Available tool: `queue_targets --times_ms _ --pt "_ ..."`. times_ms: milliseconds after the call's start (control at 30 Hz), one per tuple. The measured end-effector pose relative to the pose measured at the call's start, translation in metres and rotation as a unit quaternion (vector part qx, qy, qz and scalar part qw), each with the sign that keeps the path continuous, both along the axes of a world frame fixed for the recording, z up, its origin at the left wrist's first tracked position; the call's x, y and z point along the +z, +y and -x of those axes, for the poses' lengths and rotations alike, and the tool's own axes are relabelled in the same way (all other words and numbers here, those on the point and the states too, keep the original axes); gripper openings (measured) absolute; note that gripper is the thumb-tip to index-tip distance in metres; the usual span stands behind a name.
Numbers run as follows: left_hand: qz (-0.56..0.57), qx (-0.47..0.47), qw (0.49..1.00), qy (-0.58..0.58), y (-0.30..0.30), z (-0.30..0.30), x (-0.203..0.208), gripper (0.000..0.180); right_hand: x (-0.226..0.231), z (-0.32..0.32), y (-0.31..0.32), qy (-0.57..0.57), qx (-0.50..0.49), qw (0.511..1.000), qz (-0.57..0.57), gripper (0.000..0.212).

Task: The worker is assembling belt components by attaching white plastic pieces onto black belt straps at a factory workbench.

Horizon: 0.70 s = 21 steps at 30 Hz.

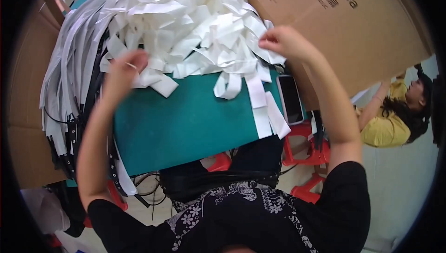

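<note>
My left hand is at the left front of a big heap of white paper strips, its fingers curled and smeared by motion. A thin pale line crosses it; what that is I cannot make out. At the right side of the heap, my right hand has its fingers pressed together in a pinch next to some white strips. Whatever may be between those fingertips is hidden. Beside my left arm, long belts, many in white wrapping and some showing black with metal eyelets, hang over the left edge of the table.
The green table bears the heap, and several loose strips reach its front edge. A phone lies at its right edge. Cardboard boxes stand at right and left. Red stools are below. A person in yellow is at the right.
</note>
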State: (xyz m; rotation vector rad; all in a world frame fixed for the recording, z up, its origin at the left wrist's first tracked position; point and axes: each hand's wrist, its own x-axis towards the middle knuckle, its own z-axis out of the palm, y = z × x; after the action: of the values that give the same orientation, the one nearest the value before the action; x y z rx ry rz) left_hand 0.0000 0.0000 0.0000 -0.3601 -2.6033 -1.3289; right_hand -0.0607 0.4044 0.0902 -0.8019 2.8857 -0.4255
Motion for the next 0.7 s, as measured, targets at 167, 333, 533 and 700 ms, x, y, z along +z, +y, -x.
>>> queue_targets --times_ms 167,333,533,700 --pt "0.082 -0.074 0.989 0.098 0.167 -0.070 -0.058 0.020 -0.060 -0.097 0.068 -0.097 -0.166 0.979 0.062 0.026" --pt "0.040 -0.094 0.990 0.098 0.249 -0.095 -0.075 0.018 -0.124 -0.149 0.069 -0.053 -0.251 0.957 0.136 0.031" --pt "0.106 -0.099 0.957 0.253 0.279 -0.054 -0.070 0.010 -0.144 -0.172 0.040 0.005 -0.232 0.946 0.225 0.024" --pt "0.022 -0.179 0.946 0.270 0.270 -0.109 -0.025 0.014 -0.127 -0.164 0.052 -0.421 -0.303 0.615 0.594 0.045"
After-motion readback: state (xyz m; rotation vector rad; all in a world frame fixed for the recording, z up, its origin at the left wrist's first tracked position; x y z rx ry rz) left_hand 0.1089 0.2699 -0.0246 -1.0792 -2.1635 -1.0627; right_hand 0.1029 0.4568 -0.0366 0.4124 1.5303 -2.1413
